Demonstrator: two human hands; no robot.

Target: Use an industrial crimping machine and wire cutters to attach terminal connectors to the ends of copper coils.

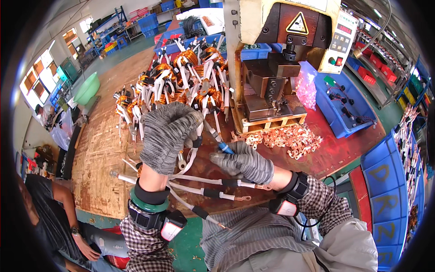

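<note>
My left hand [170, 133], in a grey knit glove, is closed at the front of a heap of copper-wound coils [186, 59] with white-sleeved leads. A white-sleeved lead [200, 128] shows at its fingertips; the rest of the grip is hidden. To its right, my gloved right hand [244, 162] is closed around a slim blue-and-grey stick-like piece [225, 148], whose grey end slants up toward the left hand. I cannot tell exactly what that piece is. Several white leads with black bands and copper lugs, one a copper lug [244, 198], fan out below the hands.
A press [272, 86] stands behind my right hand, with loose copper lugs [290, 141] at its base. Right of it are a pink plastic bag [306, 86] and a blue bin [333, 111] with wired parts. Another person's arm [65, 199] is at lower left.
</note>
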